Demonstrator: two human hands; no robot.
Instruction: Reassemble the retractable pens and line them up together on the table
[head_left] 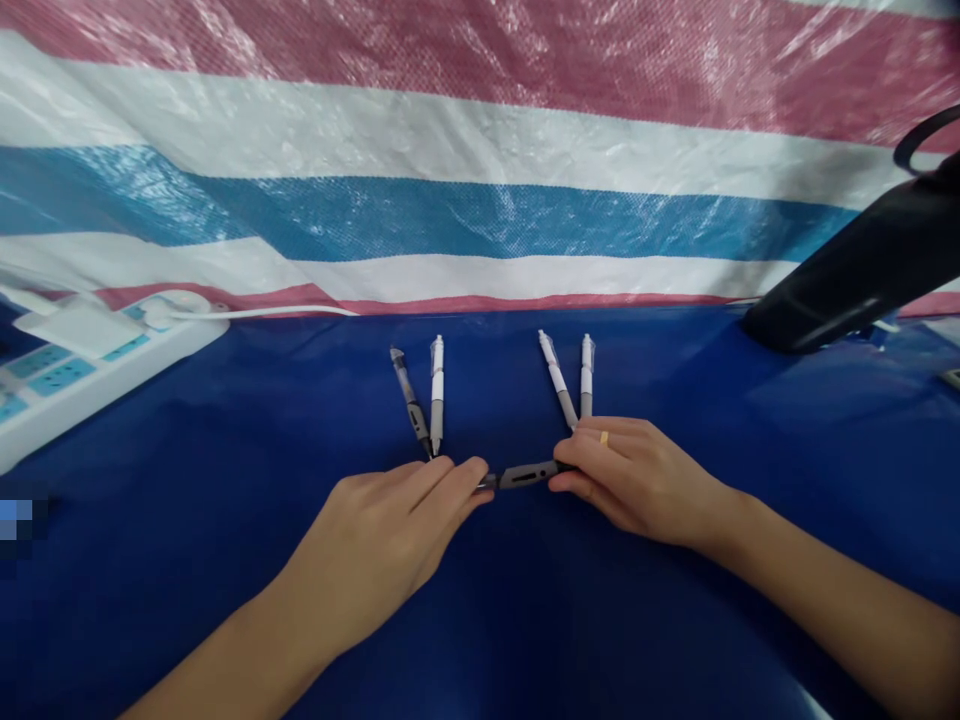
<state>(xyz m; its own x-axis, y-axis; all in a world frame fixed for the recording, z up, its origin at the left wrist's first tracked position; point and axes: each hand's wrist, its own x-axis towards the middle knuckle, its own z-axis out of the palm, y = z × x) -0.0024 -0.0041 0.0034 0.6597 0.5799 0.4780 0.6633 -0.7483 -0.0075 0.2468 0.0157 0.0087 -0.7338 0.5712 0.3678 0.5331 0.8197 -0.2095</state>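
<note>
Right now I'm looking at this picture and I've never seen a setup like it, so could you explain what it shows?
Gladly. There's no machine here, just a person's bare hands. The single picture comes from a camera worn on their head, looking forward and down.

The left hand and right hand hold opposite ends of a dark pen with a grey grip.

Beyond them, on a glossy blue tabletop, lie a clear pen with a grey grip and three slim white-and-grey pens. A white power strip with blue sockets sits at left, and a black cylindrical bottle at right. Behind hangs a red, white and blue striped plastic sheet.
</note>
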